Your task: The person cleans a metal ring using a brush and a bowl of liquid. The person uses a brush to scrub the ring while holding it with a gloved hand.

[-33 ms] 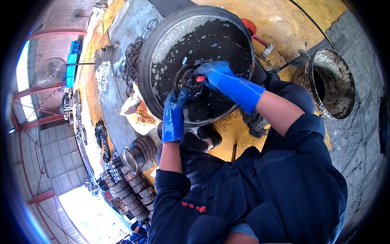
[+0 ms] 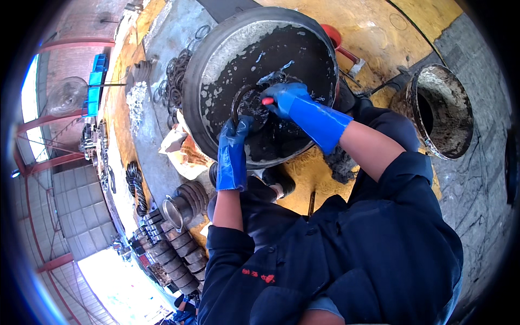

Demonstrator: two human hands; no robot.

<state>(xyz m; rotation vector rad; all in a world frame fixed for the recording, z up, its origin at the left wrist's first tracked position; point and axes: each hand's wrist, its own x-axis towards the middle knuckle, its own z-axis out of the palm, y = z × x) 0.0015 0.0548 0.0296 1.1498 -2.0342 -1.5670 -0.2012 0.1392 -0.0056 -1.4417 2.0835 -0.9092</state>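
Observation:
A large round metal tub [image 2: 196, 81] of dark liquid with pale froth stands in front of me. My left hand [image 2: 235, 132], in a blue rubber glove, is closed on the near left edge of a dark ring [image 2: 236, 103], which is held over the liquid. My right hand [image 2: 284, 100], gloved the same, is closed around a tool with a red handle end [image 2: 267, 101]. The tool's working end is hidden by the hand and wet glare, so its kind does not show. Shiny wet streaks lie just beyond the right hand.
Several dark rings [image 2: 176, 76] lie in a heap left of the tub. A crusted metal drum [image 2: 452, 116] stands to the right. A red container [image 2: 331, 37] sits behind the tub's far right. A crumpled sack [image 2: 181, 154] and stacked metal cylinders [image 2: 184, 246] are at left.
My right hand has shifted slightly with the red-handled tool, and bright wet streaks now show beyond it. The ring's upper arc stands out more clearly. My left hand keeps its grip.

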